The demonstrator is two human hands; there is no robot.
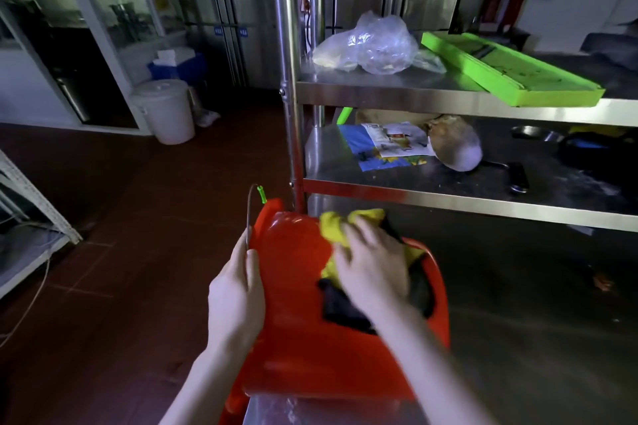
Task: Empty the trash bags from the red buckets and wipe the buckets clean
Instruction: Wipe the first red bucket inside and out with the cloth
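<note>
At lower centre of the frame a red bucket (pixel 300 314) lies tipped on its side across the edge of a steel table (pixel 535 338), part of it hanging past the table's left edge. The left hand (pixel 238 297) clasps the bucket's left side and the wire handle (pixel 249 217), fingers wrapped around it. The right hand (pixel 373 262) presses a yellow cloth (pixel 336 228) flat against the bucket's upper wall, palm down and fingers spread; the hand is blurred. Something black (pixel 341 304), perhaps a bag or the bucket's dark mouth, shows under that hand; I cannot tell which. The main risk is the bucket rolling or sliding off the table edge if hard rubbing outpaces the left hand's hold. The cloth could also bunch and skip patches.
</note>
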